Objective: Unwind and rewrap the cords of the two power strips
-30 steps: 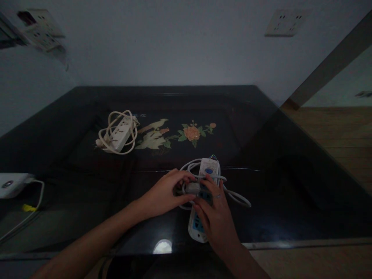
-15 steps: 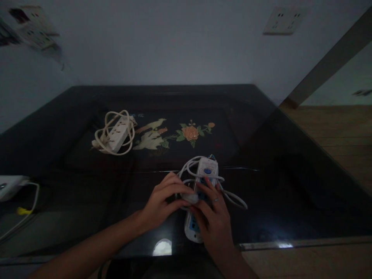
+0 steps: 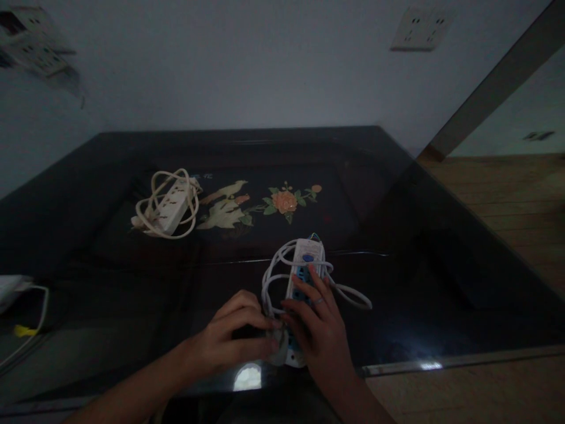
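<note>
A white power strip with blue socket faces and a blue switch lies on the dark table near its front edge, its white cord looped around and across it. My left hand pinches a pale plug beside the strip's near end; the fingers partly hide the plug, and I cannot tell whether its prongs touch a socket. My right hand grips the strip from the right, its fingers lying over the sockets and the index fingertip close to the plug.
A second white power strip in its coiled cord lies at the back left. A white device with a cable and yellow tag sits at the left edge. The dark table has a flower-and-bird picture; wall sockets are behind.
My left hand has moved down and slightly left with the plug, from the strip's middle to its near end. My right hand's fingers have come away from the plug and stay on the strip.
</note>
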A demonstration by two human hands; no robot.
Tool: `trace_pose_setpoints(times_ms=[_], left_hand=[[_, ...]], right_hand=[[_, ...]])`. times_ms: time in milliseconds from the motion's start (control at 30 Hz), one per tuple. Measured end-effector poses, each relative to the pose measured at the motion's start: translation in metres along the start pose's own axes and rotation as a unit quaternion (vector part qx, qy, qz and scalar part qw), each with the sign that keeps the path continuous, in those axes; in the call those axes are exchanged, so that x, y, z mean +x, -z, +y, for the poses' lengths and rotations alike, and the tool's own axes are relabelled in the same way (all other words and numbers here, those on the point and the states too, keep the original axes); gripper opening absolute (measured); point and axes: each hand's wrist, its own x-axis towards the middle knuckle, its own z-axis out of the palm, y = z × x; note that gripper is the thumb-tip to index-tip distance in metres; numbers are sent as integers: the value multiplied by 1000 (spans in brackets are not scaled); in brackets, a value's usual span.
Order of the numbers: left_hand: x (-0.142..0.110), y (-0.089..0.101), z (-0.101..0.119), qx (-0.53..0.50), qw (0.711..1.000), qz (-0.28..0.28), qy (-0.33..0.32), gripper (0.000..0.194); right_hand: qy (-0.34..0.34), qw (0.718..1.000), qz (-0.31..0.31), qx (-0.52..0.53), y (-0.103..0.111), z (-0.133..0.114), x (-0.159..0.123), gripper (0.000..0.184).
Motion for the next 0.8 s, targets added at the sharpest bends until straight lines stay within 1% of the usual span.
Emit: trace_pose_setpoints(times_ms=[67,100,167,200,233,267,300,333,367,400,467,533,600,667,733,800], left_hand=[[-2,3,-1,55,997,-47,-42,29],[-3,4,-1,75,994,-66,-52,32],[-6,5,0,92,990,-95,-39,38],[-8,3,1,95,990,-105,-25,42],[-9,1,2,98,989,-111,-10,50],[-10,-4,4,104,988,-111,10,59],[-10,-9,6,111,987,-109,31,66],[-10,-15,9,120,986,-107,51,73],[-9,-21,11,130,984,-104,68,77],[-8,-27,13,139,982,-102,80,79],[-4,-37,16,154,979,-97,91,80],[-1,-41,18,166,977,-98,89,78],[0,-40,18,173,975,-109,84,79],[0,-37,17,177,974,-120,80,78],[-1,-33,17,174,974,-123,78,74],[-2,-32,17,165,976,-118,79,69]], right_hand=[[16,1000,-22,2,7,-1,-1,26],[27,999,-35,10,13,-3,-2,32],[49,996,-60,40,32,-4,-2,43],[51,995,-69,55,43,-3,-2,45],[40,995,-64,66,53,0,0,44],[5,997,-39,64,63,5,2,41],[-41,998,5,55,70,12,5,35],[-93,993,52,46,74,20,8,30],[-135,986,84,40,76,30,12,25],[-165,981,93,43,76,40,15,23],[-208,974,50,76,70,58,19,29],[-227,966,-17,125,63,69,19,36],[-221,956,-79,174,58,71,17,39],[-187,953,-126,200,56,67,13,39],[-149,959,-141,194,54,61,10,37],[-128,967,-127,181,50,55,10,33]])
